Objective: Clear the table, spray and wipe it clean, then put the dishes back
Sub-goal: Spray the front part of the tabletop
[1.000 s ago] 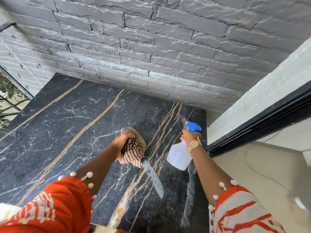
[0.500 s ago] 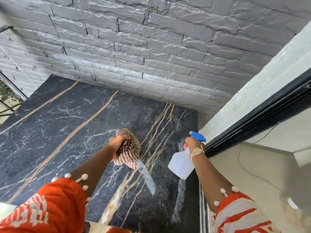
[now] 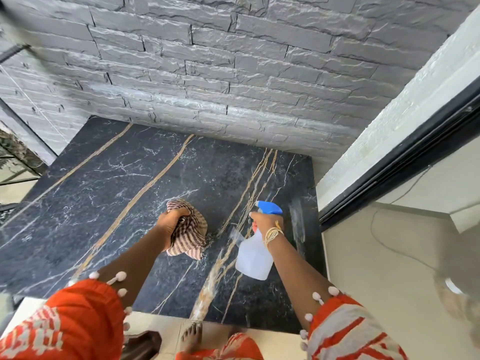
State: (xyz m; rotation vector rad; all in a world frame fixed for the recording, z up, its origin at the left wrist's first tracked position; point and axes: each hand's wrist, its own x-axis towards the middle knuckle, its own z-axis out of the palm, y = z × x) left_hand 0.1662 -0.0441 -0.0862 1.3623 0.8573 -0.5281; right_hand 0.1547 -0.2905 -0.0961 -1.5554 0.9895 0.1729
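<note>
Table (image 3: pixel 109 203) top, black marble with tan veins, carries no dishes in view, so clearing looks done; we're in the spray/wipe step. Far edge butts against the grey stone wall (image 3: pixel 233 74).

Cloth (image 3: pixel 189 229), striped, bunched up and sitting at the table's middle-right. Left hand (image 3: pixel 171 224) is clenched around its top, wadding it into a pad, probably so it's ready to scrub the moment the surface is wet. Whether the cloth actually touches the marble I can't confirm from this angle; looks like contact.

Spray bottle (image 3: pixel 253 255), translucent body with blue head, is just right of the cloth, held above the table. Right hand (image 3: pixel 265 222) is wrapped around the neck, one finger apparently at the trigger. Nozzle points forward-left over the slab, so mist lands ahead of the cloth. A pale streak near the right edge may be wet spray or reflection.

Right of the table: dark-framed sliding door (image 3: pixel 389 165), light floor (image 3: pixel 376 281).
</note>
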